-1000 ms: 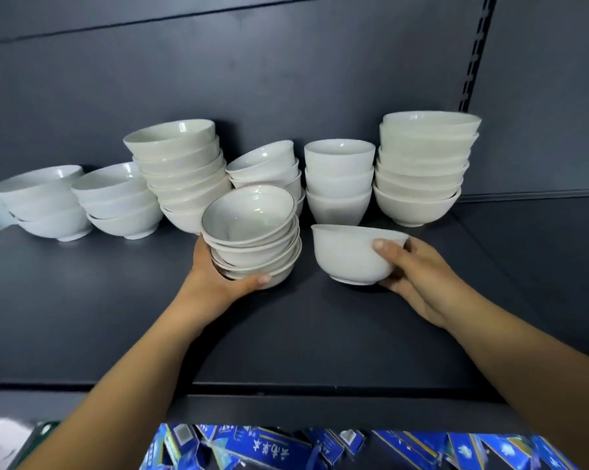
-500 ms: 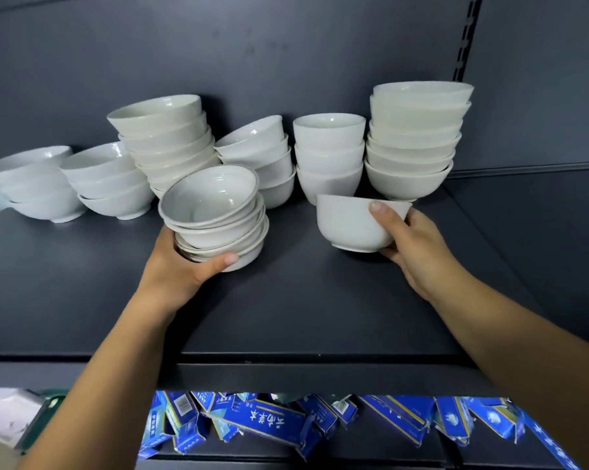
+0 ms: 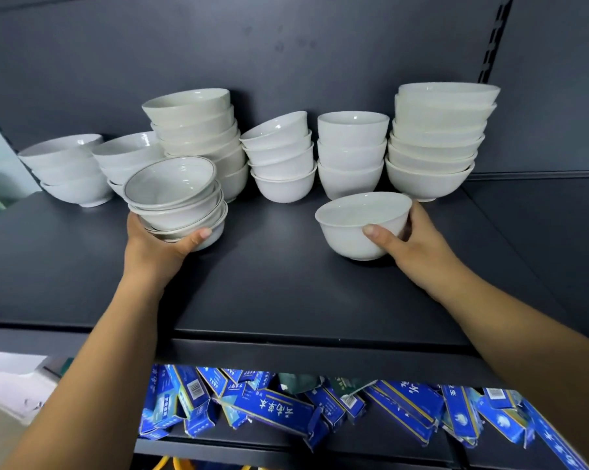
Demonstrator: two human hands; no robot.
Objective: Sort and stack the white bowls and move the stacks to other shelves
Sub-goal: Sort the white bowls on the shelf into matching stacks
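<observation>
My left hand [image 3: 157,245] grips a tilted stack of shallow white bowls [image 3: 176,201] with thin dark rims, held just above the dark shelf [image 3: 269,286]. My right hand [image 3: 411,242] holds a single white bowl [image 3: 357,225] by its side, thumb on the front wall, at or just above the shelf surface. Behind them, along the back wall, stand more white bowl stacks: a tall leaning stack [image 3: 198,130], a tilted stack [image 3: 281,157], a stack of three deep bowls [image 3: 352,150] and a tall wide stack [image 3: 439,137].
Two low bowl stacks [image 3: 69,171] sit at the far left of the shelf. A slotted upright [image 3: 493,39] runs up the back panel at right. On the shelf below lie several blue boxes [image 3: 276,408].
My left hand has carried its bowl stack leftward and toward the shelf's front. My right hand has shifted its grip, with the thumb now on the front wall of the single bowl.
</observation>
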